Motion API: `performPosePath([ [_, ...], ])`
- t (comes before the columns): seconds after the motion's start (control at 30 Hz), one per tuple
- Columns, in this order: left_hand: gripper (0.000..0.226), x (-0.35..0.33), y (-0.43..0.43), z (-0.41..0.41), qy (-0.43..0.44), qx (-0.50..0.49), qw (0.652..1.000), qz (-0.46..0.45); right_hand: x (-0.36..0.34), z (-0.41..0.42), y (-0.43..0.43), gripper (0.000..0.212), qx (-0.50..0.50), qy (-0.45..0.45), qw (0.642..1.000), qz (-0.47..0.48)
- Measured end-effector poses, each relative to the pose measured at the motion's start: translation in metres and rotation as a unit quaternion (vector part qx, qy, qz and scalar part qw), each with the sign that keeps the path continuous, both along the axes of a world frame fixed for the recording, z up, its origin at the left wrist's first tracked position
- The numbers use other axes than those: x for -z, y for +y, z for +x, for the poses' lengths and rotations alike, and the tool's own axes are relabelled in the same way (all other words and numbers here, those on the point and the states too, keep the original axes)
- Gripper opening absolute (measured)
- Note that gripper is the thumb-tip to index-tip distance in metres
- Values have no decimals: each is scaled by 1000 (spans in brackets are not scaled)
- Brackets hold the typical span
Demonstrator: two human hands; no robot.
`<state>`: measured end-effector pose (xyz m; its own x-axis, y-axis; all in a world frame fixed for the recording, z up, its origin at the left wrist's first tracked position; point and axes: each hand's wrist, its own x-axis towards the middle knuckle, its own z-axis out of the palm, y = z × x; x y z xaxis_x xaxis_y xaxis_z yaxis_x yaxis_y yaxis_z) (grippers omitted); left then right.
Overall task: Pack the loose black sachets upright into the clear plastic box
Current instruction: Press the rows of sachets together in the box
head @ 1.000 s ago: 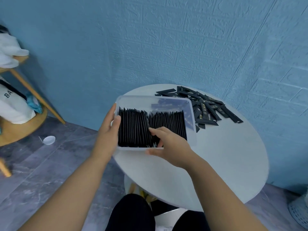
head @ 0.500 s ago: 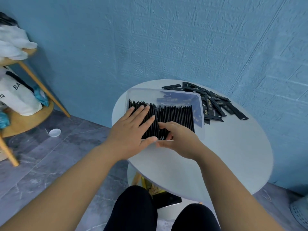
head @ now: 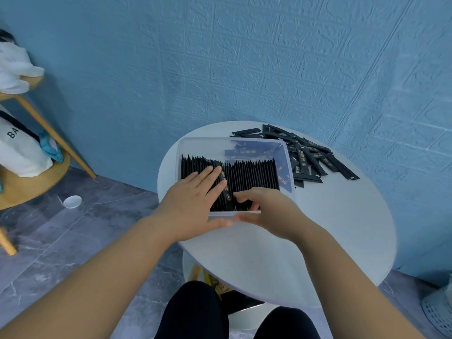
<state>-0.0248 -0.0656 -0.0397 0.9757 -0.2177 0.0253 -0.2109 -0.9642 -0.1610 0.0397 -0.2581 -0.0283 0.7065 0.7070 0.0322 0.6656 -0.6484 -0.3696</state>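
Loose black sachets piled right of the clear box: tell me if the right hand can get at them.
Probably yes: the right hand sits at the clear plastic box's near edge, and bare round white table lies between it and the pile of loose black sachets.

white round table [head: 330,241] | wooden shelf [head: 29,187] left, white bag [head: 17,152] on it | blue wall [head: 220,69] | grey floor [head: 73,228]

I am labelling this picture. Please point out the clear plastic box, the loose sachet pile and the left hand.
clear plastic box [head: 205,143]: head view, far rim.
loose sachet pile [head: 315,159]: head view, middle.
left hand [head: 193,199]: head view, back.
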Motion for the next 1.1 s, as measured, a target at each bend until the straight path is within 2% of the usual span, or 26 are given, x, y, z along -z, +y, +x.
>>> performPosePath([
  [0.1, 103, 3, 6, -2, -51, 7, 999, -2, 4, -3, -2, 44, -16, -24, 999, 31],
  [0.17, 91, 5, 14, -3, -48, -12, 999, -17, 7, -3, -2, 36, -34, -59, 990, 125],
  [0.27, 103, 1, 20, -5, -20, -36, 998, -45, 9, 5, -11, 25, 14, -151, 937, 314],
  [0.33, 118, 0, 23, -5, -16, -43, 997, -59, 11, 21, -23, 19, 98, -159, 911, 367],
  [0.4, 128, -3, 22, -3, 6, -57, 997, -47, 18, 51, -38, 21, 210, -123, 909, 338],
  [0.47, 131, -5, 21, -1, 22, -63, 997, -28, 30, 84, -51, 32, 302, -84, 920, 237],
  [0.57, 131, -6, 20, -1, 28, -63, 998, -15, 39, 118, -58, 50, 351, -32, 929, 109],
  [0.7, 131, -9, 19, 1, 41, -77, 996, -16, 30, 149, -38, 56, 289, -61, 955, 13],
  [0.83, 133, -11, 17, 2, 49, -91, 994, -27, 39, 159, -27, 56, 257, 13, 964, -60],
  [1.1, 125, -10, 13, 4, 29, -79, 996, -20, 52, 142, -49, 54, 242, -21, 969, -47],
])
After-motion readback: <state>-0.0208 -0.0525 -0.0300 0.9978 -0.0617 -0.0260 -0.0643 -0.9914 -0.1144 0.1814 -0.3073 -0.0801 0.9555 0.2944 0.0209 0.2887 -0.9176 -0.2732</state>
